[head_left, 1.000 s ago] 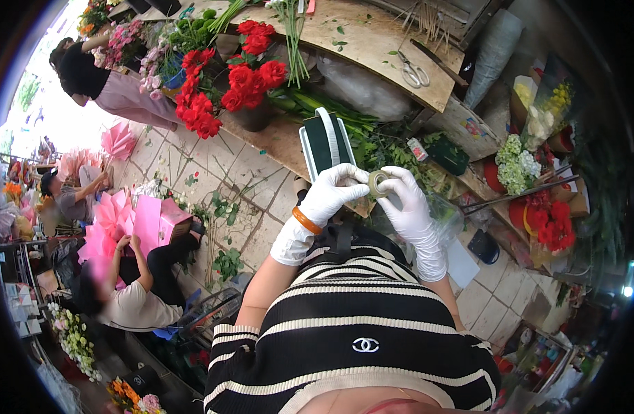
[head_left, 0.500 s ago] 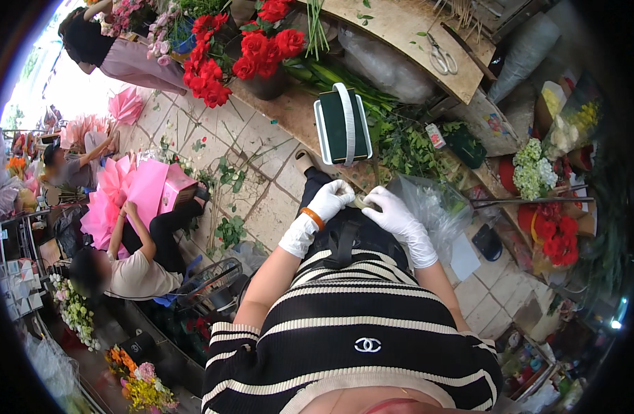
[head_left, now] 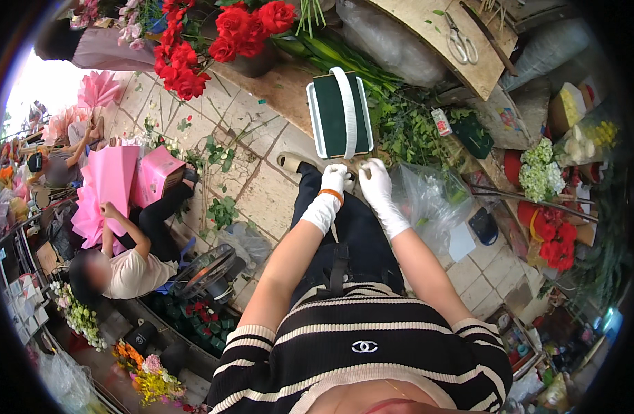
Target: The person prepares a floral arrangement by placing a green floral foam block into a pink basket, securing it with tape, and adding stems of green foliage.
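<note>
My left hand (head_left: 336,181), white-gloved with an orange band at the wrist, is closed just below a dark green, white-rimmed basket (head_left: 328,110) with a white handle. My right hand (head_left: 373,181), also gloved, curls its fingers beside it near the basket's lower edge. What the fingers hold is too small or hidden to make out. The basket rests upright on a wooden ledge (head_left: 275,91), next to leafy green stems (head_left: 400,121). Clear plastic wrapping (head_left: 431,203) lies to the right of my right hand.
Red roses (head_left: 242,31) stand above. Scissors (head_left: 462,41) lie on a wooden tabletop (head_left: 434,17). A co-worker (head_left: 141,272) holds pink wrapping (head_left: 99,193) at left; other people work behind. A fan (head_left: 210,272) stands left of my arm. Flower bouquets (head_left: 558,241) crowd the right.
Both hands have moved down and away from my body, upright beside each other below the basket. The tape roll seen in them earlier is no longer clearly visible. The view has shifted slightly.
</note>
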Action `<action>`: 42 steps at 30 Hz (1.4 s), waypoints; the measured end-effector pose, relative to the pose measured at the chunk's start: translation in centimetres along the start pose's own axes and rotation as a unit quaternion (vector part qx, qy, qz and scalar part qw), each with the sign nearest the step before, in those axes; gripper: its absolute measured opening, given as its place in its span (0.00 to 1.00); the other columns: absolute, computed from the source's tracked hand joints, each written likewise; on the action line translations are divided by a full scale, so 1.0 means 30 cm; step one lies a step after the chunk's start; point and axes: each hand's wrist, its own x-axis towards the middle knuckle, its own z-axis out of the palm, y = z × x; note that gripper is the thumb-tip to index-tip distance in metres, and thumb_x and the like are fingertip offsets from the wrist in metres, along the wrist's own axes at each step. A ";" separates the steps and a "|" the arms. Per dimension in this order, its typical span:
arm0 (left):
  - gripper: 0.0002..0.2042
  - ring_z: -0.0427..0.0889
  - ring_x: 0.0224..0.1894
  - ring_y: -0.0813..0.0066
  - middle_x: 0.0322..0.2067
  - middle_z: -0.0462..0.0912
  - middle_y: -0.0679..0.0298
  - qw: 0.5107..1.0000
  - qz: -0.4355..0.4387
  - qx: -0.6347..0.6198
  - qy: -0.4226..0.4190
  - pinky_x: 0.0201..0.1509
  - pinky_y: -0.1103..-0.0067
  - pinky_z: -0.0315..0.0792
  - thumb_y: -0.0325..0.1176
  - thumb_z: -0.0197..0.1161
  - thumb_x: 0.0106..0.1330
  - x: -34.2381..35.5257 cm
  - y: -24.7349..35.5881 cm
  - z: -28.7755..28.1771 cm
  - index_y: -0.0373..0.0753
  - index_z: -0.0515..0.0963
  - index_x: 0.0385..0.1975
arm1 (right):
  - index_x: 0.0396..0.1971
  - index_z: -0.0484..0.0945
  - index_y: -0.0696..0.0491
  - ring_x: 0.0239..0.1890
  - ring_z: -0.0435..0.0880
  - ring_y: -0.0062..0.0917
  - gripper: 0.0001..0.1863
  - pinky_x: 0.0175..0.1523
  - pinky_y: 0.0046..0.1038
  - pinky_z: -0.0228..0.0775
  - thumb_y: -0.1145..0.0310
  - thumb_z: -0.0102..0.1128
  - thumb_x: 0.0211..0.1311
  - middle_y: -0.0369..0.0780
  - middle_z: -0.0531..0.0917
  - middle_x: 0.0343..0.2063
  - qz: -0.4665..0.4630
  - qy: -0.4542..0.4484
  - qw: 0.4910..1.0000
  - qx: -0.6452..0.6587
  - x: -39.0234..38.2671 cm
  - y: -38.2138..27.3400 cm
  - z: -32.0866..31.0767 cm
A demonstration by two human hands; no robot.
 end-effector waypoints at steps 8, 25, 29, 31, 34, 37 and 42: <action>0.07 0.76 0.36 0.77 0.40 0.77 0.66 0.997 -0.061 -0.019 0.037 0.38 0.79 0.75 0.31 0.52 0.67 0.102 0.009 0.034 0.44 0.69 0.42 | 0.33 0.79 0.59 0.47 0.77 0.40 0.10 0.53 0.35 0.67 0.68 0.58 0.55 0.48 0.79 0.42 0.065 0.061 0.994 0.070 0.073 0.060 0.129; 0.11 0.80 0.36 0.73 0.36 0.83 0.60 0.990 -0.009 0.140 0.012 0.43 0.76 0.73 0.26 0.63 0.58 0.167 0.023 -0.001 0.33 0.79 0.41 | 0.42 0.75 0.51 0.31 0.80 0.22 0.10 0.32 0.23 0.71 0.66 0.51 0.64 0.37 0.81 0.32 0.290 -0.169 0.821 0.462 0.153 0.261 0.323; 0.12 0.80 0.38 0.70 0.35 0.84 0.58 0.997 -0.002 -0.042 -0.064 0.44 0.74 0.73 0.26 0.63 0.57 0.240 -0.062 -0.120 0.33 0.79 0.42 | 0.47 0.71 0.49 0.29 0.80 0.25 0.13 0.30 0.23 0.70 0.63 0.50 0.65 0.38 0.80 0.33 0.341 -0.216 0.749 0.525 0.118 0.110 0.275; 0.12 0.80 0.38 0.71 0.37 0.84 0.59 0.996 -0.022 0.083 -0.024 0.45 0.74 0.73 0.26 0.63 0.57 0.185 0.037 -0.043 0.35 0.79 0.42 | 0.40 0.73 0.49 0.22 0.79 0.23 0.12 0.26 0.23 0.70 0.57 0.54 0.65 0.36 0.79 0.24 0.362 -0.150 0.760 0.519 0.126 0.093 0.247; 0.10 0.80 0.35 0.71 0.35 0.84 0.61 0.987 -0.046 0.156 0.007 0.38 0.73 0.74 0.29 0.65 0.58 0.114 0.128 0.007 0.39 0.81 0.40 | 0.42 0.73 0.48 0.20 0.76 0.18 0.10 0.21 0.19 0.66 0.60 0.51 0.66 0.32 0.78 0.23 0.384 -0.109 0.777 0.487 0.126 0.125 0.295; 0.08 0.77 0.28 0.72 0.29 0.82 0.64 0.980 -0.140 0.138 0.006 0.28 0.72 0.72 0.32 0.67 0.58 0.152 0.133 -0.002 0.41 0.81 0.36 | 0.45 0.71 0.51 0.26 0.78 0.22 0.13 0.28 0.23 0.68 0.59 0.47 0.66 0.35 0.79 0.31 0.378 -0.137 0.755 0.518 0.107 0.171 0.348; 0.09 0.74 0.23 0.73 0.23 0.79 0.65 0.990 -0.086 0.112 -0.010 0.23 0.71 0.67 0.36 0.66 0.58 0.186 0.054 -0.036 0.40 0.80 0.34 | 0.47 0.72 0.50 0.39 0.78 0.27 0.18 0.42 0.31 0.67 0.54 0.46 0.65 0.40 0.78 0.42 0.410 -0.140 0.668 0.605 0.031 0.142 0.304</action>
